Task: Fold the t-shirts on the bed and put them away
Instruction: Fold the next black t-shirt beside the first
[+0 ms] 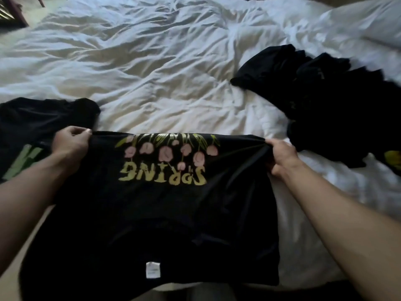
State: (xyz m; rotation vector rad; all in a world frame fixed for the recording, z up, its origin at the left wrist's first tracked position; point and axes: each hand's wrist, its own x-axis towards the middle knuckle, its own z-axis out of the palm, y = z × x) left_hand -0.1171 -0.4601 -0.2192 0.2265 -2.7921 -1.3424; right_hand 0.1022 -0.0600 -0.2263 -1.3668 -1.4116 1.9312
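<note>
The black heap (338, 101) on the right blurs into one mass, its yellow print (393, 160) cut by the frame's edge, unreadable.

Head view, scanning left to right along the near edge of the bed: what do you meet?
Black shirt with green print → left hand → black SPRING t-shirt → right hand → pile of dark shirts.

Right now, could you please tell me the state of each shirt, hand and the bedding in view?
SPRING t-shirt: spread, print upside down, gripped at both far corners.
Left hand: gripping.
Right hand: gripping.
Green-print shirt: lying flat.
Black pile: crumpled, unfolded.
Duvet: wrinkled.
</note>
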